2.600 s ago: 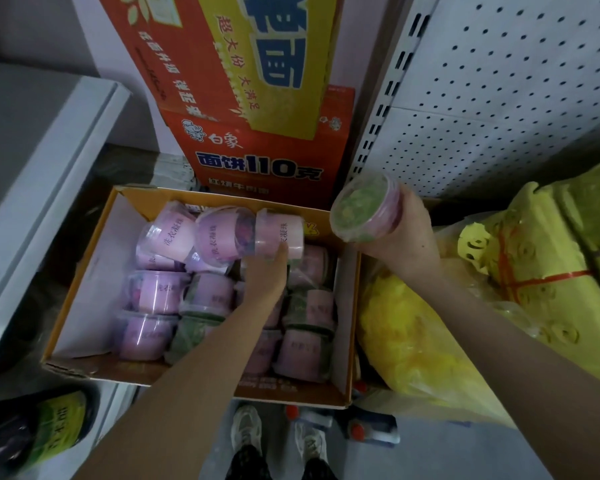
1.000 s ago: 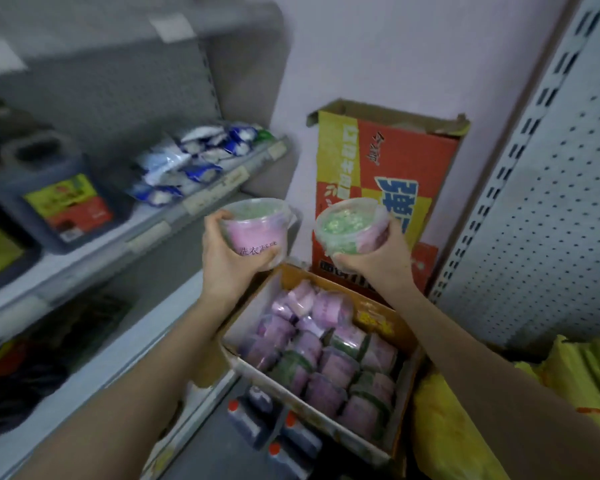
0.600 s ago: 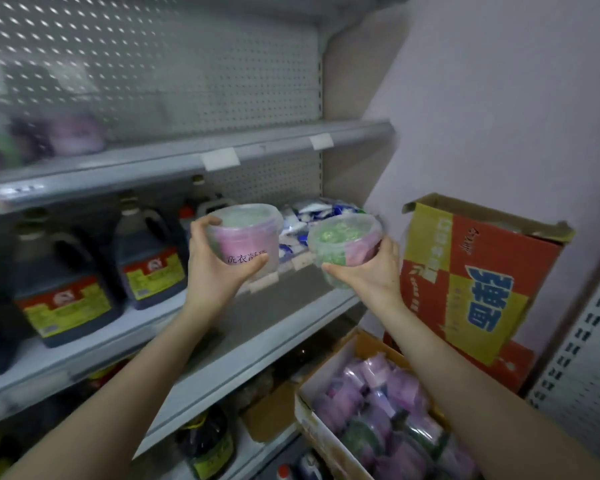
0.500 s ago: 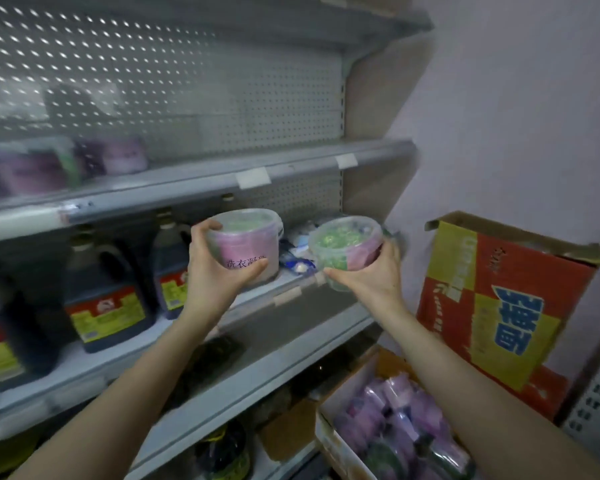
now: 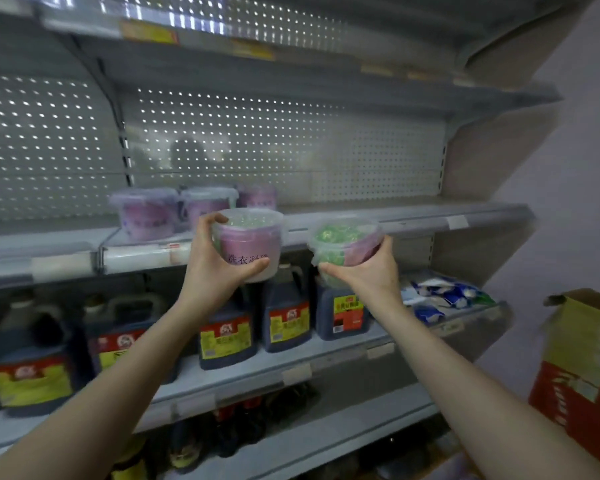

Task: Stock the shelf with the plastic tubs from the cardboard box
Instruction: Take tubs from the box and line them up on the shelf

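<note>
Pink-labelled tub (image 5: 249,247) clasped in left grip (image 5: 212,271). Green-filled tub (image 5: 343,244) clasped in right grip (image 5: 368,276); shelf (image 5: 413,216) edge just beyond both.

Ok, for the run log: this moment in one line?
left hand: holds pink tub | right hand: holds green tub | shelf: neither placed yet
</note>
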A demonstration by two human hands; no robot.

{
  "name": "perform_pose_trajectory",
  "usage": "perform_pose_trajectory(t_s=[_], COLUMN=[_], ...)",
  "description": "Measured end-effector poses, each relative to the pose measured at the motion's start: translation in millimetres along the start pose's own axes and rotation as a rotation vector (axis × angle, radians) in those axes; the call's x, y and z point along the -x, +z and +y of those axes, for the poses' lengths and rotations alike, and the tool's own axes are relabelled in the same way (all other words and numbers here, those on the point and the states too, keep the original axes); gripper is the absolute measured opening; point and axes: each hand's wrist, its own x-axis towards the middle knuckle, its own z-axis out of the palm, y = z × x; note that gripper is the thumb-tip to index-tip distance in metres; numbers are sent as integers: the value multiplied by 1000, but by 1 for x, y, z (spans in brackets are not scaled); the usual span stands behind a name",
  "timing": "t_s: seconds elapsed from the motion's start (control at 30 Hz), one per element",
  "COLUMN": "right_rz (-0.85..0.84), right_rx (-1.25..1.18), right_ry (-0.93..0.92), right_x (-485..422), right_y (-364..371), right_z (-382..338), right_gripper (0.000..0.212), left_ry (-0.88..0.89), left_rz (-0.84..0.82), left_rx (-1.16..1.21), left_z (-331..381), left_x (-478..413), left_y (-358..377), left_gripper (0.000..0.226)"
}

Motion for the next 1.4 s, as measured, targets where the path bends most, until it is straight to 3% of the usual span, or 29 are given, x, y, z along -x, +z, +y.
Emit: perform_pose_trajectory(t_s=[0.27,0.53,0.7,1.4], right_rz=[-41,-62,-68,-66], right_rx=[-30,-69,-47,-106], right_ry=[-43,-77,-83,-61], right_x=[-26,-78,-113,-189], right_y=[53,93,98,74], right_z=[-41,-45,-33,28], right_gripper=[88,105,110,101], left_ry=[-19,-20,-26,-29], left_rz=[50,118,108,172], left_rx=[-38,-80,-80,-304], left_z=[-23,-28,-30,-50], left_x=[-30,-51,-76,-134], left_y=[-37,-38,-14,102], left_gripper=[83,85,82,76])
